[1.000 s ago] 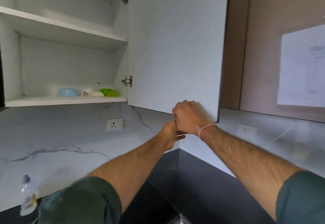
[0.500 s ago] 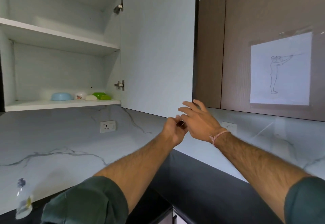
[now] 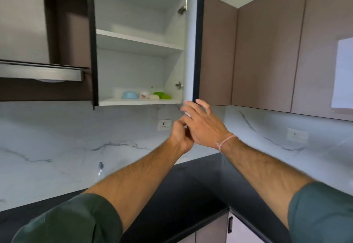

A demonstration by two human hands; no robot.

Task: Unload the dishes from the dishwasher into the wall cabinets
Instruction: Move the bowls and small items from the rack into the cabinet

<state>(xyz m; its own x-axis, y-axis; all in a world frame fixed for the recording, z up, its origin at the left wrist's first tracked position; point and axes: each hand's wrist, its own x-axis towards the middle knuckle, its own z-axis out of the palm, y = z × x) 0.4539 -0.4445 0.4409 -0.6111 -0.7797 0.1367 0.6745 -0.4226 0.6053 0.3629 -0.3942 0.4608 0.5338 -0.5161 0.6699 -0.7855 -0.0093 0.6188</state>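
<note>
1. Dishes: blue bowl [image 3: 129,95], patterned white cup [image 3: 144,95], pale dish [image 3: 153,96] and green pieces [image 3: 162,95], ranged in a row along the lower shelf [image 3: 139,101] of the wall cabinet [image 3: 137,67].
2. Cabinet door [image 3: 190,52]: stood open, hinged at the right, seen edge-on.
3. Right-hand grip [image 3: 202,126]: fingers spread and straight, nothing held; placed just under the door's lower corner.
4. Left-hand grip [image 3: 180,136]: fingers curled, tucked against the right palm; whether anything small is pinched cannot be told.
5. Relation: the row is found up and to the left of both hands, its length running left to right. The left hand is judged nearer the shelf, the right nearer the door.
6. Tabletop [image 3: 191,185]: dark, wrapped round the corner; a clear bottle [image 3: 100,168] is stood on it. No dishwasher is shown.
</note>
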